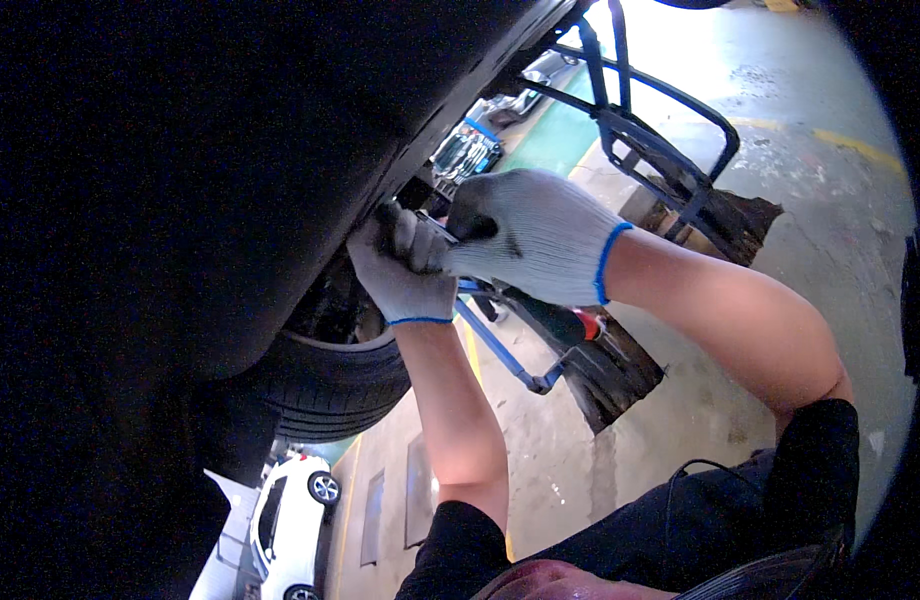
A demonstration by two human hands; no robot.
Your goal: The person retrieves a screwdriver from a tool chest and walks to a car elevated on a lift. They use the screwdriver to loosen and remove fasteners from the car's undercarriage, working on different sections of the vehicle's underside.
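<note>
Could slip under a hard pull, judging by the cramped spot between left hand [402,268] and right hand [530,235]; likely cause, poor purchase through knitted, soiled gloves [570,245]. In that case, a fair chance of banging knuckles on the edge of the dark vehicle body [430,130] or nipping fingers against it. Also worth minding: contact point hidden behind both hands and in deep shadow, hence a risk of missing a crooked set. Possibly too little room for a full swing near the tyre [330,400], below the left hand in view; depth hard to judge there, as with the blue metal frame [500,347] beyond the wrists.

As for the slim metal piece [437,225]: narrow, straight along its short visible stretch, pale and shiny against grey, blackened knit. Both ends out of sight; impossible to name as tool or part. Located between the two hands, close by the edge of the vehicle body, slanting down toward the right hand.

Left hand: fingers curled inward beside the metal piece, palm side hidden; cannot tell of any real pinch. Right hand: folded into a fist, back of the glove toward the view, apparently pressed together around the near end of the metal piece, fingertips covered.
</note>
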